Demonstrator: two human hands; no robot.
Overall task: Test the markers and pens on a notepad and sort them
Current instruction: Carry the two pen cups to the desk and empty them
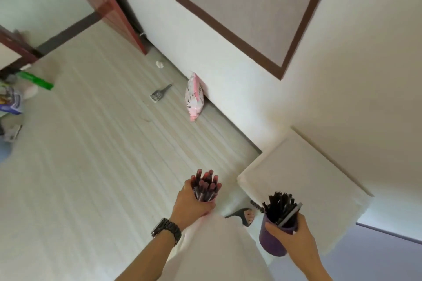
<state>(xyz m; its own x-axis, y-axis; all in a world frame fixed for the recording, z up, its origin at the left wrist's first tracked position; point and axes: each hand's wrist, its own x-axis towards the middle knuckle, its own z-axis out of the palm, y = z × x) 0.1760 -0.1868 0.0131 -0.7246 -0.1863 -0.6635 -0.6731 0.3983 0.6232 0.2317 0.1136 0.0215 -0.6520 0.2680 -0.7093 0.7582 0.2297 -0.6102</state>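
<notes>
While left hand [194, 204] grips red pens [206, 186], right hand [291, 238] clasps a cup [270, 243] of black pens [279, 209]; likely light, slippery: grip mid-shaft.

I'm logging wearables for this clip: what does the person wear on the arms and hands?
The left hand has a dark, chunky link-band watch at the wrist. The right hand and its wrist bear nothing. No gloves, rings or sleeves show.
</notes>
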